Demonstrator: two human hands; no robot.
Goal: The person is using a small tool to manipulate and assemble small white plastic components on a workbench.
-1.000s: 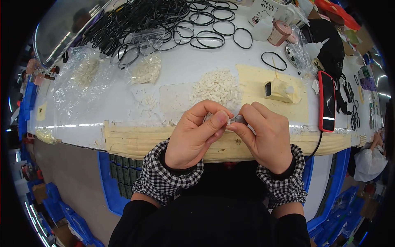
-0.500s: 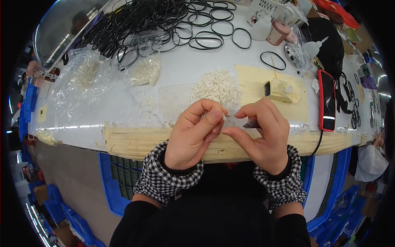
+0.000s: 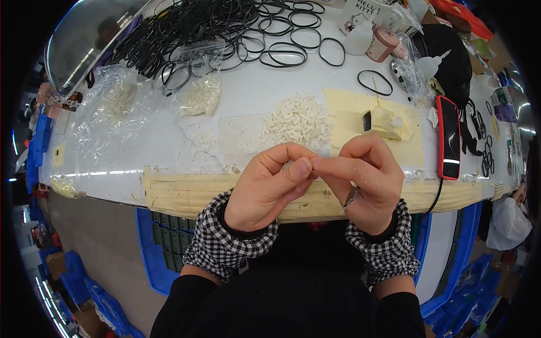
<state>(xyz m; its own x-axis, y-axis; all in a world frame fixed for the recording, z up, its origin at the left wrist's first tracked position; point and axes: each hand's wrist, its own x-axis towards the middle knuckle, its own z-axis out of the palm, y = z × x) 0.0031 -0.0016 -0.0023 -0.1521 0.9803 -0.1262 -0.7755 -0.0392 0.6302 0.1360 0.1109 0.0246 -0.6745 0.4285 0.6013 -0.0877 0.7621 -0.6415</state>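
White worktable (image 3: pixel 242 90) bears a heap of small white pieces (image 3: pixel 297 119) just beyond the left hand (image 3: pixel 265 188), fingertips pinched, contents hidden, meeting the right hand (image 3: pixel 369 183), which cups a thin metal tool (image 3: pixel 350 200).

White pieces (image 3: pixel 297 119); checked cuffs (image 3: pixel 222 248); black loops (image 3: pixel 186 31)

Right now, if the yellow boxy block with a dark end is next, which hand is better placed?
Right, probably: the right hand sits just below that yellow boxy block in view, nearer than the left hand. Neither looks free, though: they meet in a pinch.
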